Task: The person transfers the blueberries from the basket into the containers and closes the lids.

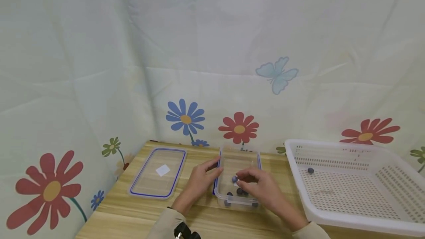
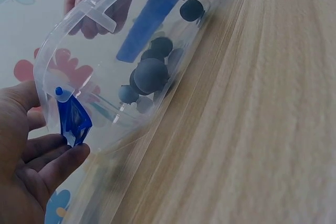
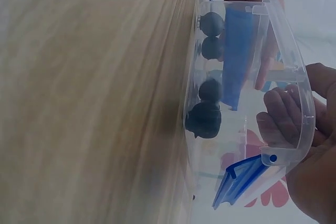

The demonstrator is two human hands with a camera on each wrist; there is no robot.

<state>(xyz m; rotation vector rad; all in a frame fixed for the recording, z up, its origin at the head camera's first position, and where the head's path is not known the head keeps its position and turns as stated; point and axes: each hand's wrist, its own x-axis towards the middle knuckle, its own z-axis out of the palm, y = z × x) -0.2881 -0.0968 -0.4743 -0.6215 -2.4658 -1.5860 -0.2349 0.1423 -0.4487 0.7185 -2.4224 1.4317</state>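
A clear plastic container with blue side latches stands on the table, several blueberries on its floor. My left hand holds its left side, fingertips at the blue latch and rim in the left wrist view. My right hand reaches in over the near right corner, thumb and index finger pinching one blueberry in the head view. Through the wall in the right wrist view, the other fingers curl inside the container; the pinched berry is hidden there.
Left of the container lies its clear lid with a blue seal and white sticker. A white plastic basket stands on the right with one blueberry inside. A floral curtain hangs right behind the table.
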